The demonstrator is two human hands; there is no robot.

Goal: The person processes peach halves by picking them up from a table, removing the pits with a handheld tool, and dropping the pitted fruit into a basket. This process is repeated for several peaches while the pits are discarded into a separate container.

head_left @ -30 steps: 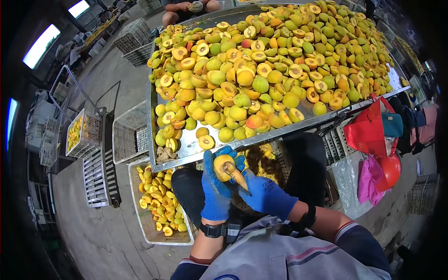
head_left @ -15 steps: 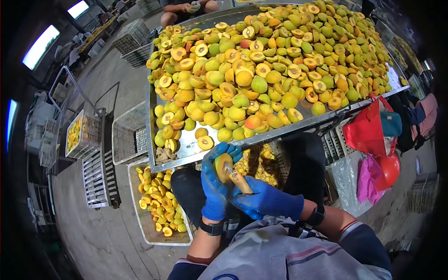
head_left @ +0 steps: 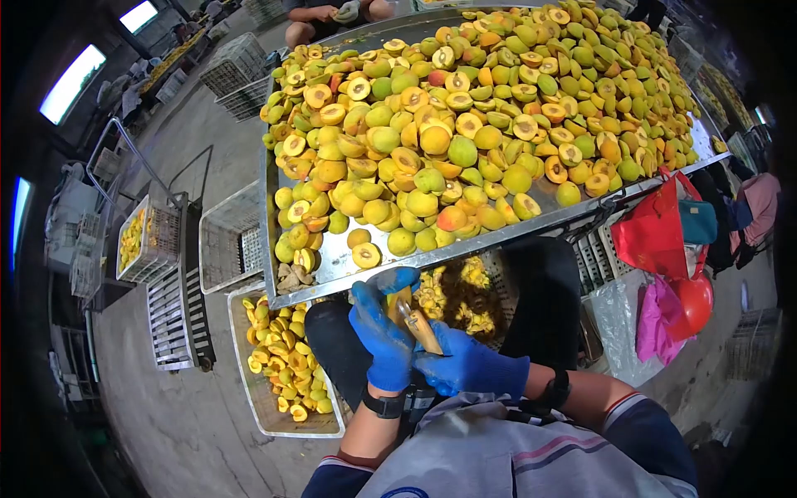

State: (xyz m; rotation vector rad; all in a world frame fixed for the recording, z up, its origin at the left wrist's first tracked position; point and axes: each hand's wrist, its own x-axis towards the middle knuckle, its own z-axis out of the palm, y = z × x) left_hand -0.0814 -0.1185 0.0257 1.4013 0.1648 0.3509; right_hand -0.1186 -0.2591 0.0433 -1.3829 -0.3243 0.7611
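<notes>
My left hand [head_left: 375, 332], in a blue glove, is closed around a yellow peach half [head_left: 395, 302]; the fingers hide much of the fruit. My right hand [head_left: 473, 358], also gloved in blue, grips the wooden handle of a pitting knife [head_left: 425, 332]. Its short metal end is against the fruit, though the tip is hidden. Both hands are close together above my lap, just in front of the metal table [head_left: 332, 286]. A large heap of halved peaches [head_left: 465, 124] covers the tabletop, many with stones showing.
At lower left a crate [head_left: 266, 419] holds pitted peach halves. Yellow scraps [head_left: 465, 295] lie in a container between my knees. A red bag [head_left: 652, 232] and pink plastic [head_left: 660, 315] are to the right. Another person's hands [head_left: 336, 13] are across the table.
My left hand has turned and shifted slightly, so less of the peach half shows. My right hand has moved a little left with the knife.
</notes>
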